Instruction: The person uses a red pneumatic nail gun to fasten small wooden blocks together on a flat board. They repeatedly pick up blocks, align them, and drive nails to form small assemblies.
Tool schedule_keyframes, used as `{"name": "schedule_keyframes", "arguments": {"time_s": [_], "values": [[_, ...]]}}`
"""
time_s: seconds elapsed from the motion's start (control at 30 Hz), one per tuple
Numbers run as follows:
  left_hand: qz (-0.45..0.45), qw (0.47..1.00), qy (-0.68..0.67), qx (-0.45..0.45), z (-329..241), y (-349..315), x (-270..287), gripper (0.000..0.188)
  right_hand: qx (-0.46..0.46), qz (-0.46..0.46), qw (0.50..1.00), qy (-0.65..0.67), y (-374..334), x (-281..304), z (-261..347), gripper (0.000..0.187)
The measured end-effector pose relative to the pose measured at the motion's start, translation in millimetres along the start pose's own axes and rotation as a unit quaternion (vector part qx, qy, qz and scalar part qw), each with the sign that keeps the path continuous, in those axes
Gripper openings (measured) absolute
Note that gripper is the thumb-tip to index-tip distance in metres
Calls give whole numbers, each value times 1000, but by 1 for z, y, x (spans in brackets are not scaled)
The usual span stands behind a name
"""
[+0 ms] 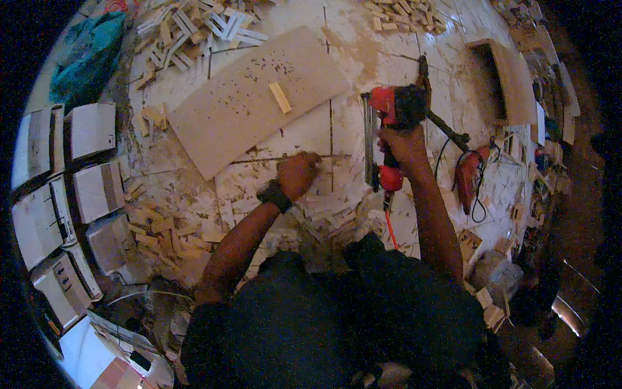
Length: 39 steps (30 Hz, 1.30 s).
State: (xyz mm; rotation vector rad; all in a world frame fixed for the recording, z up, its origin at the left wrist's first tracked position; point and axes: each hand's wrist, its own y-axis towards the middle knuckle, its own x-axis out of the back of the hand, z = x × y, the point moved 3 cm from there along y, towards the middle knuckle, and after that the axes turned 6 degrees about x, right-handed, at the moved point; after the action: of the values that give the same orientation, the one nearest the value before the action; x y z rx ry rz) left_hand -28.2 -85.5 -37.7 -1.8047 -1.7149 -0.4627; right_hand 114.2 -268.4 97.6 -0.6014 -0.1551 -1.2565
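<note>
My right hand (403, 144) is wrapped round the handle of a red and black pneumatic nail gun (396, 107). An orange-red air hose (391, 223) runs from its lower end toward me. Left of it, my left hand (299, 175), with a dark band at the wrist, is low over the tiled floor. Its fingers are curled together, and whatever they may hold is too small to make out. Beyond that hand lies a flat brown board (240, 110) scattered with small dark bits. One short wooden block (280, 97) rests on the board.
Piles of wood strips (188, 32) and short blocks (405, 14) lie at the far side. Loose offcuts (165, 236) cover the floor at left, beside stacked pale boxes (97, 191). A red corded power tool (468, 178) and an open wooden box (502, 81) are at right.
</note>
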Motion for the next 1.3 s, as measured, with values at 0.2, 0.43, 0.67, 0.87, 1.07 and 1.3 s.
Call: {"name": "schedule_keyframes", "arguments": {"time_s": [0.2, 0.43, 0.67, 0.87, 1.07, 1.3], "values": [[204, 972, 117, -25, -53, -34, -70, 31, 1, 6, 999, 46, -5, -2, 1, 26], [163, 978, 101, 87, -42, -20, -66, 18, -8, 15, 1000, 8, -5, -3, 3, 26], [82, 981, -113, 136, 13, -12, 41, 26, 16, -1, 1000, -11, 0, -5, 11, 24], [-149, 967, -141, 149, 63, 41, 115, 33, -14, 25, 999, 18, 6, -24, 16, 23], [-156, 949, -195, 191, 83, 73, 120, 36, -4, 61, 998, -5, 6, -44, 29, 22], [-141, 961, -155, 180, 98, 82, 117, 36, 20, 89, 995, -46, 13, -66, 39, 18]]}}
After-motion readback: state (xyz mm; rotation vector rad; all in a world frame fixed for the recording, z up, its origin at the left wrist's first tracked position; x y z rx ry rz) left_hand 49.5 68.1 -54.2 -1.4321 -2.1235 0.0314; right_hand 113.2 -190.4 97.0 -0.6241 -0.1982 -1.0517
